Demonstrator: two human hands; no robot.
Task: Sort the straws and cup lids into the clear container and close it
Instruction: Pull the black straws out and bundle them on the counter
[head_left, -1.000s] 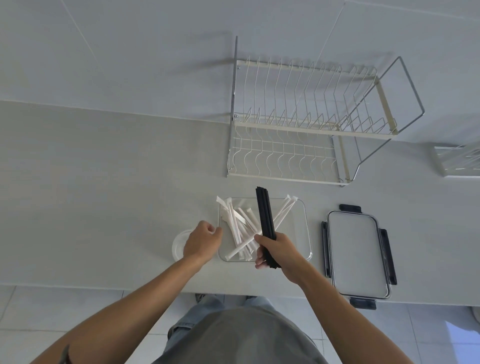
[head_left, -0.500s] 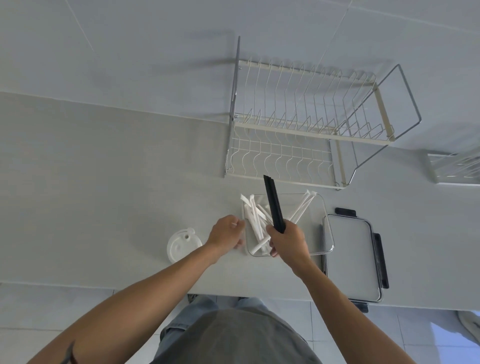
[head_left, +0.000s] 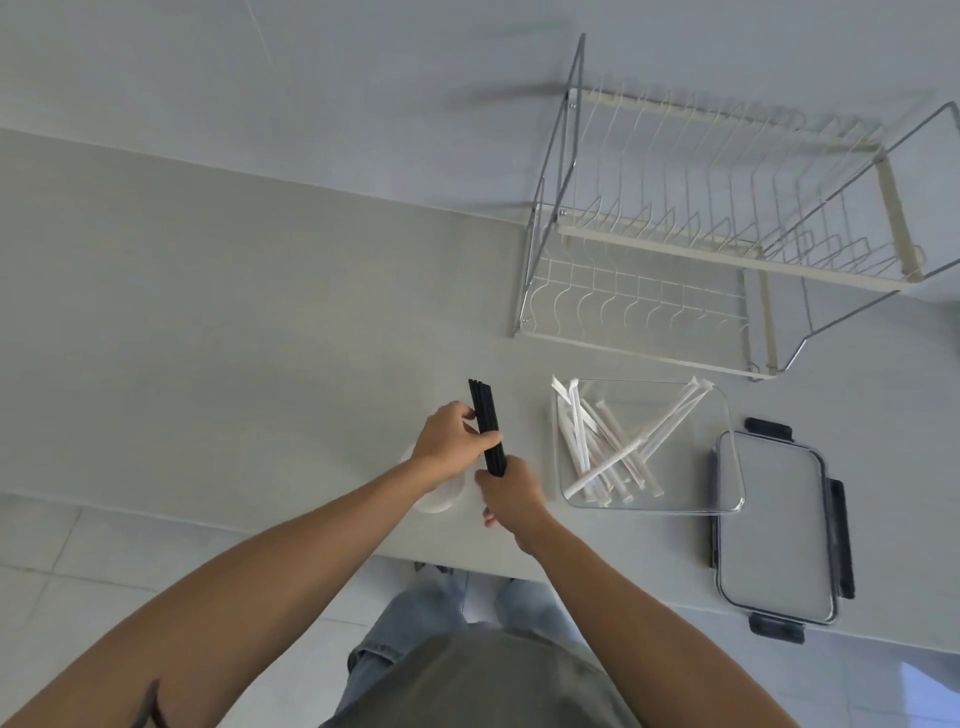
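A bundle of black straws (head_left: 485, 423) stands upright above the counter, left of the clear container (head_left: 722, 415). My right hand (head_left: 506, 491) grips the bundle's lower end, and my left hand (head_left: 449, 441) wraps around its middle. Several white paper-wrapped straws (head_left: 602, 447) lie crossed inside the container. White cup lids (head_left: 434, 501) sit on the counter under my left wrist, mostly hidden. The container's lid (head_left: 774, 530), clear with black clips, lies flat to the right of the container.
A white wire dish rack (head_left: 717, 249) stands at the back right against the wall. The counter's front edge (head_left: 208, 525) runs just below my hands. My legs and the tiled floor show beneath.
Both hands and the black straw bundle have moved left, away from over the container. My left hand has let go of the container's edge and closed on the bundle.
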